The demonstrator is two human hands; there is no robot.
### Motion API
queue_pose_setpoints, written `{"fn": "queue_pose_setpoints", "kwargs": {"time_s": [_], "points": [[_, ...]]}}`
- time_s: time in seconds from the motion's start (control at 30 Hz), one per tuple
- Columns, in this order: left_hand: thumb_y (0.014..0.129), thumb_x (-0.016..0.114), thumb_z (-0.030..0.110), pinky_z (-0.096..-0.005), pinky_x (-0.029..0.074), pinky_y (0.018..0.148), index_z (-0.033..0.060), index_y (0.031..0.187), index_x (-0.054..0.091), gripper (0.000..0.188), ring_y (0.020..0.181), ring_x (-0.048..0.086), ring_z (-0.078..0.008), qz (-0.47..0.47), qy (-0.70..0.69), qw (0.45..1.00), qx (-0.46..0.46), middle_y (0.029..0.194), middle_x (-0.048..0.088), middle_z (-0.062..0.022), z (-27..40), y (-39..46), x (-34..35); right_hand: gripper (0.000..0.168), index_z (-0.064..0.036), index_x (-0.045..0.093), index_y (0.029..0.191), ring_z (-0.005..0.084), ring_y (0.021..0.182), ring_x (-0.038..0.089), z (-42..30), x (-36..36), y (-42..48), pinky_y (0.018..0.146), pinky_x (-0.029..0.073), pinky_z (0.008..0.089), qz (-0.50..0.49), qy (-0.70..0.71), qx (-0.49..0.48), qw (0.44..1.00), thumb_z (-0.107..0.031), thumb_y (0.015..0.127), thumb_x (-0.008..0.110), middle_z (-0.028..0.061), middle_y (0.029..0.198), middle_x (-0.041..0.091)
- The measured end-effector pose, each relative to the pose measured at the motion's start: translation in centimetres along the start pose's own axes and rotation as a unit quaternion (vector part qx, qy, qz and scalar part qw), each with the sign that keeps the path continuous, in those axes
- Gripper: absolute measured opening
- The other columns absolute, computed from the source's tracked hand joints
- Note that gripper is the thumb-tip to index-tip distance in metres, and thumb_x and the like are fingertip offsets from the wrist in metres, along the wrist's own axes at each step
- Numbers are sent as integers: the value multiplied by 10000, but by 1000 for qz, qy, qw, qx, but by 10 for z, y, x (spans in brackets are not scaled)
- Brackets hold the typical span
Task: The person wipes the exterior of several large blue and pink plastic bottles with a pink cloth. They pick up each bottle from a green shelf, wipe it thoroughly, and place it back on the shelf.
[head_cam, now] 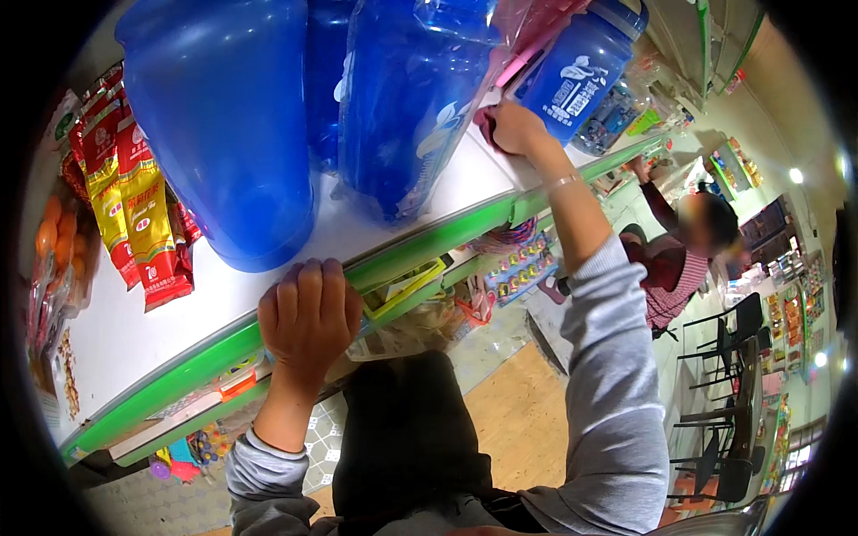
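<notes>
My left hand (pixel 310 311) grips the green front edge of a white shelf (pixel 221 315), its fingers curled over the rim, just below a large blue plastic bin (pixel 228 134). My right hand (pixel 516 128) reaches up to the right and holds a dark red cloth (pixel 488 127) against the white shelf surface. Beside it stands a blue plastic container (pixel 570 74) with white printing. Between my hands, another blue container (pixel 409 107) sits in clear plastic wrapping. A pink object (pixel 519 67) lies above my right hand, partly hidden by plastic.
Red and yellow tea packets (pixel 149 221) lie left of the bin, near bagged orange items (pixel 57 231). Lower shelves hold small goods, among them a yellow-green tray (pixel 409 288). Another person (pixel 677 261) is at the right, near black chairs (pixel 737 321).
</notes>
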State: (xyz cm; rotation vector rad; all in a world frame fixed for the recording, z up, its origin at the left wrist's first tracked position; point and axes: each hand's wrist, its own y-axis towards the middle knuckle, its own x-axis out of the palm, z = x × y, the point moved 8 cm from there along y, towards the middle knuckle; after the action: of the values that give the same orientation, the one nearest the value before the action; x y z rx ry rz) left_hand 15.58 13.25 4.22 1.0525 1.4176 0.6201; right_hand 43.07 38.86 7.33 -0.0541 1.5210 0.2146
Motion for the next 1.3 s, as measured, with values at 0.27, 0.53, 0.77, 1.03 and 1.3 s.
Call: {"fn": "queue_pose_setpoints", "kwargs": {"time_s": [0.27,0.53,0.77,1.03,1.3], "points": [[793,558,161,-347,382,677,101,877,617,120,757,530,-218,-15,-39,998,-43,861,576,-41,1,2,-1,295,-12,696,925,370,922,636,-14,-1,-53,797,517,430,-29,-119,-59,991,-224,827,517,217,1014,636],[787,532,151,-327,369,645,90,842,626,125,726,523,-196,24,-7,1000,-12,839,592,-43,2,0,-2,357,-89,638,1146,359,998,614,-11,10,24,847,482,421,-92,-1,25,995,-136,820,499,201,1084,634],[785,557,147,-330,367,672,93,876,626,127,755,524,-202,-3,-28,999,-16,861,591,-36,1,3,0,321,-89,646,1118,345,1000,632,-10,7,25,819,514,403,-7,-9,78,997,-126,834,502,199,1087,646],[789,543,152,-326,360,688,98,853,625,117,753,520,-195,-15,-33,998,-43,855,586,-32,1,3,0,278,5,625,1036,327,920,654,-27,-10,-26,696,525,397,-73,-6,20,997,-37,790,504,239,936,654],[792,542,158,-331,365,676,94,858,626,125,753,539,-194,-9,-12,1000,-18,866,600,-32,1,1,-1,260,-36,707,980,327,970,660,-15,1,44,795,521,398,-5,50,61,997,-116,806,531,191,1047,671]]}}
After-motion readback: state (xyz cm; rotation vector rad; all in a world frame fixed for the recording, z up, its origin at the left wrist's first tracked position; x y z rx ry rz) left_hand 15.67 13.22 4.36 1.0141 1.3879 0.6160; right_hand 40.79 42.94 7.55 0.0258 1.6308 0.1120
